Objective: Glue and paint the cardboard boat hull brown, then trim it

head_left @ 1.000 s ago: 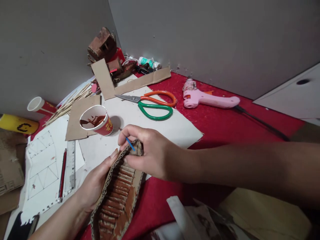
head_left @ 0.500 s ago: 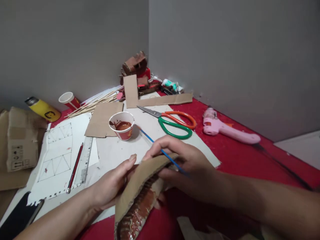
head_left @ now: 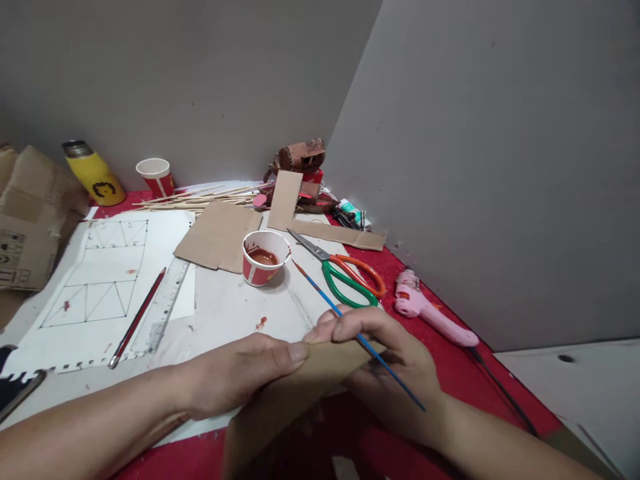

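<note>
Both hands hold a curved cardboard piece (head_left: 295, 393) low in front of me, its plain brown side toward the camera. My left hand (head_left: 240, 373) is closed on its left edge, thumb on top. My right hand (head_left: 385, 360) grips the far right end and also carries a thin blue paintbrush (head_left: 370, 347). The brush slants across the fingers, its brown bristle tip pointing up and left. Beyond that tip stands a paper cup of brown paint (head_left: 260, 273). Scissors (head_left: 345, 277) with orange and green handles lie behind the right hand.
A pink glue gun (head_left: 435, 313) rests at right with its cable. Left are a drawn sheet (head_left: 110, 267), a pencil (head_left: 137, 317), a ruler (head_left: 163, 310), a yellow bottle (head_left: 100, 180) and a cardboard box (head_left: 37, 213). Cardboard pieces (head_left: 220, 233), sticks (head_left: 200, 200) and a brown model (head_left: 303, 157) lie behind.
The cardboard piece has been turned, so its painted, ridged inner face no longer shows. The brush still rests in my right hand. The camera view has shifted and tilted.
</note>
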A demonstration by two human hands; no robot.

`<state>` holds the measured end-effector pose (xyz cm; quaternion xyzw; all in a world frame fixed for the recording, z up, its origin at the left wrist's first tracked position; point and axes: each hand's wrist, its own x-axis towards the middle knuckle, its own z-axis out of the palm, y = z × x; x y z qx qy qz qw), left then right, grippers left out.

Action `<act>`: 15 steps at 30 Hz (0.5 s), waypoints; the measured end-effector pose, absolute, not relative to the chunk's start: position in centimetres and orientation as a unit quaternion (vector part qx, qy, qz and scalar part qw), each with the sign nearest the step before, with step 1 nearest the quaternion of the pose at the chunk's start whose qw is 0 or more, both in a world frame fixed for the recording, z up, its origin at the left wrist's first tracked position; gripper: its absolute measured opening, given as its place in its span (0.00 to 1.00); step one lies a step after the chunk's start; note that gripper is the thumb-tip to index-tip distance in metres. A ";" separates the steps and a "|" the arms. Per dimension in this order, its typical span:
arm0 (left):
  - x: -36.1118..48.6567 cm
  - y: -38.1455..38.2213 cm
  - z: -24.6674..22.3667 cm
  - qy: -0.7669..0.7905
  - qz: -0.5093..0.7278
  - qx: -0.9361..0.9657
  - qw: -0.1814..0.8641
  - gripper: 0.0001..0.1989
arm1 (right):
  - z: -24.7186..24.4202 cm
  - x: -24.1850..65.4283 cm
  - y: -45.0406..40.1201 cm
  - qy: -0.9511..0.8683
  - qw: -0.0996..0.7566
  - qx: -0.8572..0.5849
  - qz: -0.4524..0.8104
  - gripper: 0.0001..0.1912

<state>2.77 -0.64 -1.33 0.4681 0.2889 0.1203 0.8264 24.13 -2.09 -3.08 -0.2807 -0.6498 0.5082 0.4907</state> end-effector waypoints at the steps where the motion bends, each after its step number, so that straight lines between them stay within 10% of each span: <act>1: 2.8 -0.7 -1.4 0.288 0.120 0.474 0.823 0.31 | -3.0 24.1 -2.1 -0.647 0.487 -0.286 0.512 0.13; 15: 2.9 -0.4 -1.1 0.313 0.107 0.421 0.844 0.33 | -2.3 24.4 -0.9 -0.666 0.506 -0.374 0.400 0.08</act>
